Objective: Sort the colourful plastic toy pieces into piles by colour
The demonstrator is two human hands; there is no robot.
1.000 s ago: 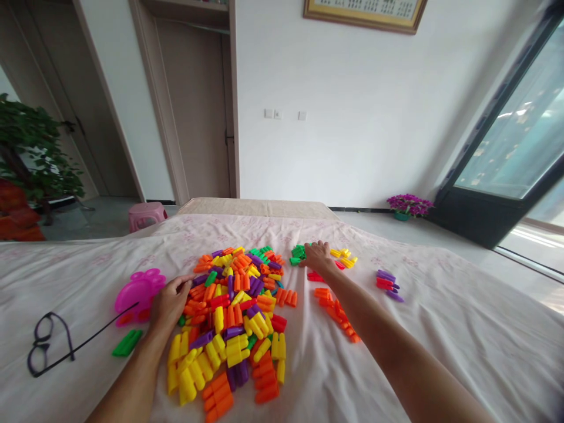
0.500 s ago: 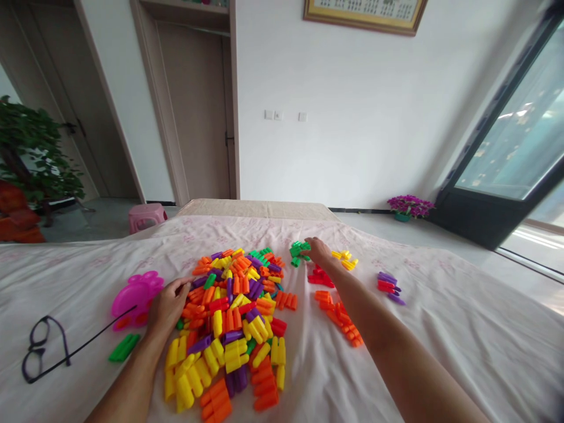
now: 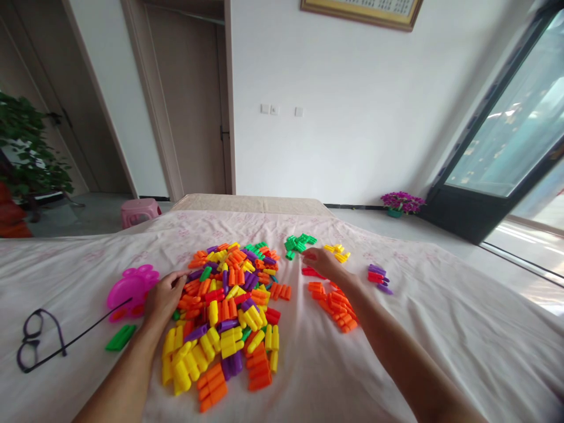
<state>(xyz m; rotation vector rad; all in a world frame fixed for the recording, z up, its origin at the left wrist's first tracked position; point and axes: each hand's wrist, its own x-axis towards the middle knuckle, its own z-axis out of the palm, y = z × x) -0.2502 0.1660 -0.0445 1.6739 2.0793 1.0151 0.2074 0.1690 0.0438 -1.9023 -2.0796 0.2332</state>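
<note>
A heap of plastic building blocks [image 3: 229,314], orange, yellow, purple, red and green, lies in front of me on the cloth. At its left edge rests my left hand [image 3: 164,298], fingers half bent with a gap between thumb and forefinger; I see nothing held. My right hand [image 3: 325,262] hovers over red blocks [image 3: 312,272], partly covering them, its fingers pointing left and holding nothing visible. Just beyond its fingertips is a cluster of green blocks [image 3: 299,243]. Yellow blocks [image 3: 337,253] sit to its right, and orange blocks [image 3: 335,305] lie nearer, beside my forearm.
Purple blocks [image 3: 384,289] with a red one lie farther right. On the left are a pink paw-shaped tray [image 3: 126,288], black glasses [image 3: 33,341] and a green block [image 3: 120,338]. A pink stool [image 3: 141,211] stands beyond the cloth-covered surface [image 3: 440,329].
My right hand has drawn back from the green cluster toward the red blocks, and a green block now shows where its fingers were. The left hand stays at the heap. The view has shifted slightly.
</note>
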